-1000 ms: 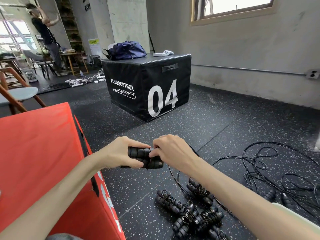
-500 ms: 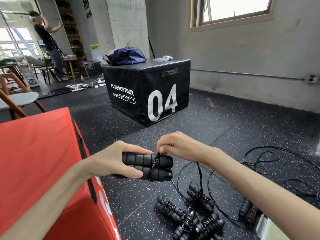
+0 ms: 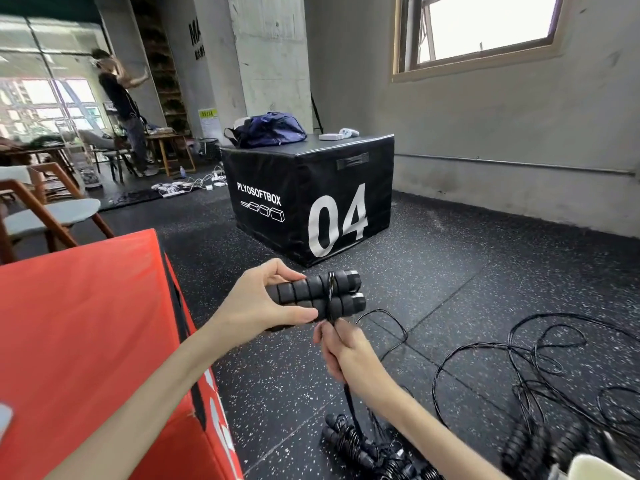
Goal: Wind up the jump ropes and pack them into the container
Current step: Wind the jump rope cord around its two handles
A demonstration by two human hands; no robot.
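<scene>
Left hand (image 3: 256,306) grips 2 handles (image 3: 320,296); right hand (image 3: 341,348) pinches cord (image 3: 391,318) below; red box (image 3: 86,341) edge adjacent.

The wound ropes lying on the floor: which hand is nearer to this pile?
Right. The right hand hangs just above the pile of wound ropes, pinching the cord. The left hand is higher and further left, gripping the two handles.
</scene>
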